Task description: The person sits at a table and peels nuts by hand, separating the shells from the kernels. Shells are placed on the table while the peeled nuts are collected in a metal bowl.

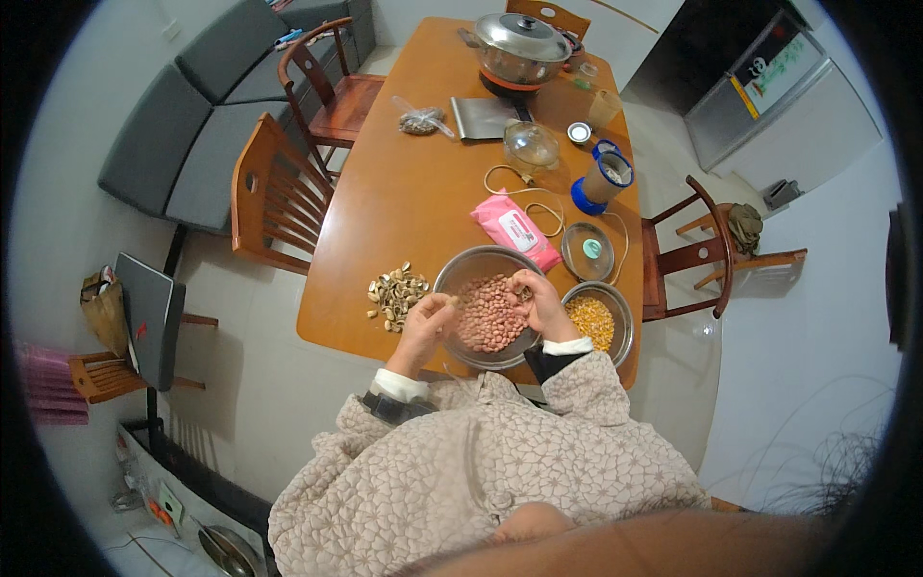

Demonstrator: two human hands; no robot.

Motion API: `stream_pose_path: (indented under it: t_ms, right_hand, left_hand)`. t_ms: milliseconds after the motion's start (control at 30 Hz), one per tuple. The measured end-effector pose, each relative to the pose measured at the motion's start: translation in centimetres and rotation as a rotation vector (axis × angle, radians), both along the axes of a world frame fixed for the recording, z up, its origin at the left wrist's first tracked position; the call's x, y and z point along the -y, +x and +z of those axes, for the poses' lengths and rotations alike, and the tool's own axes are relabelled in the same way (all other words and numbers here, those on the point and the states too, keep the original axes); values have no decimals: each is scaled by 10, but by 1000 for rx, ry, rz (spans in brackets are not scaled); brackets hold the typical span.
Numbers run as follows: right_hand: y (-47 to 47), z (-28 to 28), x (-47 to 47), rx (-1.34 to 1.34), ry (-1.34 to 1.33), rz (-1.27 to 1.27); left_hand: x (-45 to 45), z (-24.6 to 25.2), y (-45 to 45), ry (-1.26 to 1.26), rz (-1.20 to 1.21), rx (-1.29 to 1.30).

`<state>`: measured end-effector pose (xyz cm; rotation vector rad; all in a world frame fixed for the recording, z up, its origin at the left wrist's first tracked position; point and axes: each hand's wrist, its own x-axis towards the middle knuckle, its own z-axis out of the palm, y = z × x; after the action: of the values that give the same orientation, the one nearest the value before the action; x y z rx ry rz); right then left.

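Observation:
A steel bowl [452,270] of shelled pink-skinned peanuts [494,317] stands at the table edge before me. My left hand [427,326] is over its left rim, thumb and fingertips drawn together and blurred, so whether something small sits between them cannot be told. Over the bowl's right side, my right hand [542,306] has its fingers curled around a small brownish shell piece [525,293]. To the left of the bowl lies a heap of empty nut shells [399,292]. A smaller steel bowl [629,328] of yellow corn kernels [591,322] stands close by my right wrist.
Beyond the bowl are a pink wipes pack [515,229], a round lid [588,252], a blue-based grinder [604,180], its looped cord [548,205], and a clear cover [531,146]. Farther off are a tied bag [422,121] and a lidded pot [523,50]. Wooden chairs [277,195] flank the table.

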<state>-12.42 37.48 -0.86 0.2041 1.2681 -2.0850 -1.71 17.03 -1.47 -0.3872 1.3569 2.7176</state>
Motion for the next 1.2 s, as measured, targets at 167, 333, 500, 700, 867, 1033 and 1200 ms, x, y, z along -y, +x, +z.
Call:
stream_pose_path:
  t_ms: [167,333,500,700,867,1033,1200]
  right_hand:
    - [-28,-37,37,-587,720,379]
    - [-19,-60,59,-1068,1263,722]
    - [-14,-74,79,-1203,1446,802]
    - [-12,-72,75,-1108,1455,794]
    - [-16,-79,73,-940,1346,682]
    - [-20,-79,57,-909,1286,635]
    - [-4,-73,76,-977,1408,759]
  left_hand:
    - [9,-1,4,151,-26,-47]
    - [17,-7,6,197,-51,-7]
    - [23,-14,6,201,-44,85]
    - [15,-6,0,31,-23,154]
    - [0,4,0,-164,74,62]
    - [-8,-3,3,-233,191,118]
    - [-11,-18,8,-297,221,77]
